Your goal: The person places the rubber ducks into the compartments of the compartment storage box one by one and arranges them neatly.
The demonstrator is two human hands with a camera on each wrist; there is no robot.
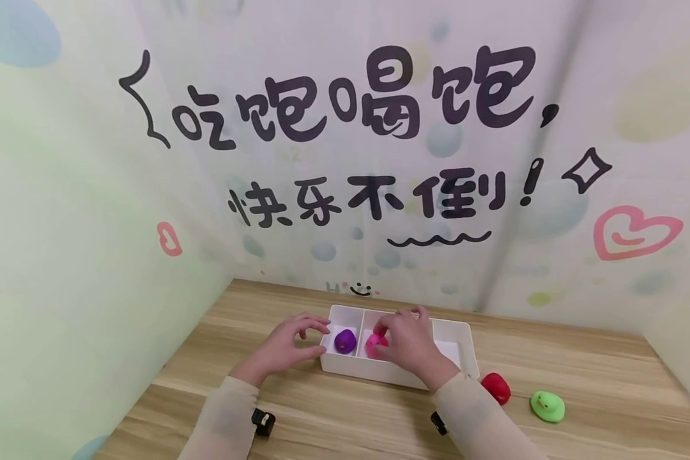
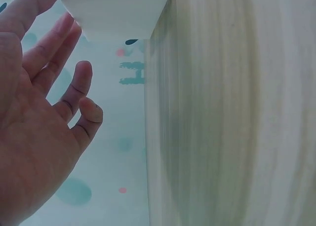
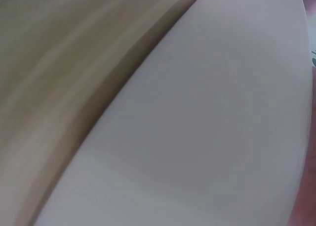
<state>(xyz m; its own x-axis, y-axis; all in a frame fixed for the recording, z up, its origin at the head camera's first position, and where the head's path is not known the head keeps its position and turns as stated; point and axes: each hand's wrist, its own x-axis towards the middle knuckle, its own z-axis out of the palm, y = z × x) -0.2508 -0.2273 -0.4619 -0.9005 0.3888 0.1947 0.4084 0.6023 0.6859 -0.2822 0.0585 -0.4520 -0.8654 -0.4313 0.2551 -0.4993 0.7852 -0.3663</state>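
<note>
A white divided box [image 1: 374, 368] stands on the wooden table. In its left compartment lies a purple rounded toy [image 1: 345, 342]. My right hand [image 1: 409, 338] reaches over the box from the front, thumb and index finger around a pink toy duck [image 1: 375, 345] low in the middle compartment; the hand covers part of it. At the box's left end, my left hand [image 1: 284, 345] has its fingers loosely bent, fingertips at the rim. The left wrist view shows that hand [image 2: 44, 117] palm on, by the box's end [image 2: 118, 13]. The box wall [image 3: 197, 112] fills most of the right wrist view.
Right of the box, a red toy [image 1: 497, 388] and a green toy duck [image 1: 548, 406] lie on the wooden table [image 1: 604, 377]. A printed curtain-like backdrop [image 1: 333, 255] rises behind the table's far edge, and a pale green wall [image 1: 80, 255] stands to the left.
</note>
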